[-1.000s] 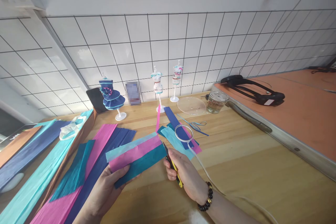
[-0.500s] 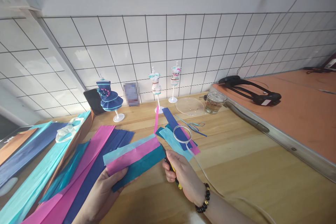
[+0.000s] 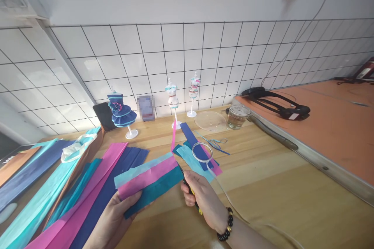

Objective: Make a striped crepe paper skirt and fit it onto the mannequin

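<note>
Glass point(image 3: 238, 120), right of centre by the wall, clear liquid inside. Clear round disc point(image 3: 210, 121) flat on the surface point(image 3: 280, 186), just left of the glass; can't tell if dish or lid.

Writing: nothing readable. White label point(image 3: 294, 116) on black headset-like item point(image 3: 263, 95), right side of frame, on orange board point(image 3: 330, 136); print too small. Card point(image 3: 146, 108) at the wall, left of centre, pixelated. Tiny print on white dress forms point(image 3: 173, 96), centre, too small.

Layered strips (light blue, pink, teal) point(image 3: 150, 177) lower centre, raised above the surface. Left hand point(image 3: 121, 208) pinches their left end, thumb on top. Right hand point(image 3: 201, 192) closed around black-and-yellow cutting tool point(image 3: 192, 190), its tip at the strips' right edge; can't tell if touching.

Dark blue strip point(image 3: 188, 132) and others piled behind right hand, white ring point(image 3: 193, 152) over them. Long coloured sheets point(image 3: 96, 198) lower left. Form in blue dress point(image 3: 122, 113) left of centre, dark phone-like slab point(image 3: 102, 116) behind it.
</note>
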Motion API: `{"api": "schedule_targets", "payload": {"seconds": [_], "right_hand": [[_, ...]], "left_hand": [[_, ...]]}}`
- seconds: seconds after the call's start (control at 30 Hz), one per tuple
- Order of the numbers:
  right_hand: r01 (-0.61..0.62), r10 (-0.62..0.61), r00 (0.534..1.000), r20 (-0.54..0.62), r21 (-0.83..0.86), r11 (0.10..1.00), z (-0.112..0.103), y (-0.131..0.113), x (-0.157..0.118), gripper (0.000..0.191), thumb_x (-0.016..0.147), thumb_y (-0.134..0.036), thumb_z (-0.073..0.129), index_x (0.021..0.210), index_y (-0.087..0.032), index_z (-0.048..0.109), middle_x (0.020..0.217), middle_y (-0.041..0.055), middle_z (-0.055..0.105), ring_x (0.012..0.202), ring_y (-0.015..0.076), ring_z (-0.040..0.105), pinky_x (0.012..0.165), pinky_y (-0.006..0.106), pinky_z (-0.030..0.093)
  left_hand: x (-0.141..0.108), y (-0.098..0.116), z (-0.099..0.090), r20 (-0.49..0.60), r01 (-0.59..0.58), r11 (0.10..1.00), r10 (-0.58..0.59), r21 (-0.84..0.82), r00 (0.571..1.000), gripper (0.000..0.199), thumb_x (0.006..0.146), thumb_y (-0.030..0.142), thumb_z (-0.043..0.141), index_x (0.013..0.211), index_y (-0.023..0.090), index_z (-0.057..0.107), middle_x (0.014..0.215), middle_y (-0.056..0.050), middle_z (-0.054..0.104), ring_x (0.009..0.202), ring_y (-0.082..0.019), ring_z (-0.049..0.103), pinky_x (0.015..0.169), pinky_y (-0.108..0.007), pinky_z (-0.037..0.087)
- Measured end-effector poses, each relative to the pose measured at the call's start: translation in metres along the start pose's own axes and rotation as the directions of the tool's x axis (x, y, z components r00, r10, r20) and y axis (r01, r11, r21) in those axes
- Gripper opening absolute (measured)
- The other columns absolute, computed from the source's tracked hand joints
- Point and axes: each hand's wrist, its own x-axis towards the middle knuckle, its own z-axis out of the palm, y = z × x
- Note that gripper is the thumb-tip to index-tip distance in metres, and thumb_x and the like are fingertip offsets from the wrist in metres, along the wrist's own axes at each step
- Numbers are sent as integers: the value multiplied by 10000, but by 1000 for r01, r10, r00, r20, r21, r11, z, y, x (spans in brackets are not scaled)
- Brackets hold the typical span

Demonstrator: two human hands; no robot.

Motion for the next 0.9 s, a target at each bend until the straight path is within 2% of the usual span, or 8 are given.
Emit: {"api": "schedule_targets", "payload": {"seconds": [0.13, 0.33, 0.6, 0.77, 0.9], "right_hand": [[2, -2, 1000, 8, 3, 1000, -1, 1, 0, 484, 743, -613, 563, 641, -201, 330, 573, -83, 391, 424, 20, 231, 445, 217, 159], [-25, 25, 1000, -10, 8, 1000, -2, 2, 3, 518, 698, -655, 575, 646, -208, 320, 559, -95, 381, 405, 14, 224, 437, 209, 153], [-22, 22, 999, -26, 29, 999, 1, 2, 3, 546, 644, -677, 610, 637, -204, 339, 528, -99, 377, 401, 13, 222, 421, 200, 169], [-13, 14, 1000, -28, 40, 999, 0, 5, 3, 526, 654, -662, 613, 650, -203, 356, 525, -101, 373, 395, 13, 213, 417, 198, 163], [57, -58, 998, -39, -46, 997, -2, 4, 5, 503, 694, -670, 565, 676, -197, 394, 541, -94, 370, 407, 20, 211, 415, 203, 161]], "left_hand": [[-1, 1, 2, 8, 17, 1000, -17, -10, 1000, 464, 588, 259, 792, 1033, 180, 688, 777, -23, 749, 736, -253, 691, 669, -294, 570], [-4, 1, 9, -45, -31, 999, 30, -15, 999, 285, 578, 263, 796, 844, 182, 736, 748, -18, 746, 657, -220, 689, 611, -268, 565], [-4, 1, 7, 3, -32, 999, 32, -1, 999, 227, 602, 282, 783, 797, 175, 734, 765, -27, 750, 694, -222, 695, 640, -248, 555], [-3, 0, 5, 14, -5, 1000, 5, -4, 1000, 496, 610, 298, 780, 1078, 181, 666, 784, -34, 755, 708, -254, 700, 694, -306, 560], [-7, 4, 8, 66, 19, 1000, -19, -8, 998, 587, 621, 325, 771, 1170, 211, 599, 935, -45, 743, 889, -289, 675, 776, -342, 548]]}}
